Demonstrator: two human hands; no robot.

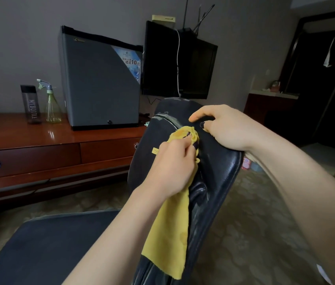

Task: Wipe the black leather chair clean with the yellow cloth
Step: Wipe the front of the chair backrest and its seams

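Chair: black leather; backrest seen from near its top edge; long axis running from the bottom of the view up to the rounded top; seat low at left.

Cloth: yellow; upper end bunched against the leather beside the pale seam near the top of the backrest; lower end hanging loose down the backrest's length.

Left hand: fingers curled, pinching the bunched end of the cloth and holding it against the leather.

Right hand: laid across the top of the backrest, just above and to the right of the wad; fingers bent, tips on the leather; whether pinching a fold or only bracing, cannot tell.

Governing relation, as a judgement: wad already on the leather, in the left hand, the nearer of the two; most of the bare leather lying below and to the right of those fingers, along the backrest's long axis; next stroke probably down that axis, with the right hand steadying the top.

Surroundings: wooden table at left; grey fridge upon it; green spray bottle and dark bottle beside the fridge; television on the wall behind.
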